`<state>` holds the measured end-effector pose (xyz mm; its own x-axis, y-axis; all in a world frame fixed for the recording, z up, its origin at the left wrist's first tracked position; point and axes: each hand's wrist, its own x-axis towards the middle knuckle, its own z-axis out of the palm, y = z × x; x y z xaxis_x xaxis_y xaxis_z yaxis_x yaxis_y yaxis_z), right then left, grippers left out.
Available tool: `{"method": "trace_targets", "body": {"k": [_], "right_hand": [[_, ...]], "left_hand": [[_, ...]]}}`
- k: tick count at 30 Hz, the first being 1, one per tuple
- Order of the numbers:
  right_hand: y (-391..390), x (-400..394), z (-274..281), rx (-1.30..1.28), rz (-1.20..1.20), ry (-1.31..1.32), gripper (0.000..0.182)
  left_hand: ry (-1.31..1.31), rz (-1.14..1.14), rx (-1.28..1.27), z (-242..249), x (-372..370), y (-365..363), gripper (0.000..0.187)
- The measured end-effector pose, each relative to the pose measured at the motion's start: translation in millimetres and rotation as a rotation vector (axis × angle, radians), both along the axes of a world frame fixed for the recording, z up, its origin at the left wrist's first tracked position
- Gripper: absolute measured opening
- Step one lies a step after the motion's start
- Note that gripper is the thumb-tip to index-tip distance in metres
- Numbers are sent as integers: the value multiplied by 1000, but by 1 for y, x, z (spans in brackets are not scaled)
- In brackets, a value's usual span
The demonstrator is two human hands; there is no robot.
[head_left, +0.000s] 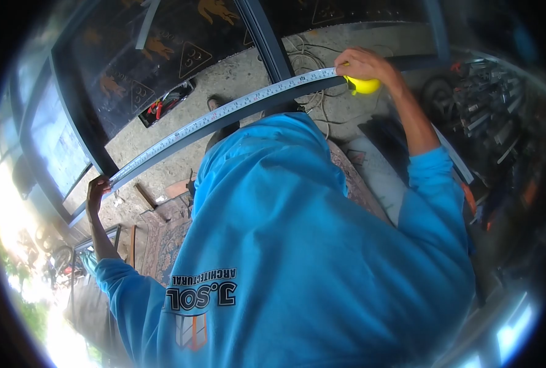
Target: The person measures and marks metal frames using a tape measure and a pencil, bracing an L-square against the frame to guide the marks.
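Observation:
A yellow tape measure is gripped in my right hand at the upper right. From it the pale blade stretches left along a dark metal frame bar. My left hand pinches the far end of the blade at the bar's left part, near a corner where an upright profile meets it. Another dark upright profile joins the bar close to its middle. Both arms are spread wide, and the blade looks drawn taut between the hands.
Dark film-covered panels fill the frame beyond the bar. An open tray with red-handled tools lies on the concrete floor, with a coiled cable nearby. Stacked metal profiles stand at right. A patterned rug lies underfoot.

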<state>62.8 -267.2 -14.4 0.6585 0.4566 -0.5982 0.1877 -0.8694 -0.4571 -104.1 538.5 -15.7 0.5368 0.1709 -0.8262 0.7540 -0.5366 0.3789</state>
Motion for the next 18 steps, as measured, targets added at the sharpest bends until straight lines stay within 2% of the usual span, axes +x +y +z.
{"method": "trace_targets", "body": {"k": [18], "right_hand": [[-1,0,-1,-5,4,10,31]], "left_hand": [[1,-91,20,3,3,-5,17]]}}
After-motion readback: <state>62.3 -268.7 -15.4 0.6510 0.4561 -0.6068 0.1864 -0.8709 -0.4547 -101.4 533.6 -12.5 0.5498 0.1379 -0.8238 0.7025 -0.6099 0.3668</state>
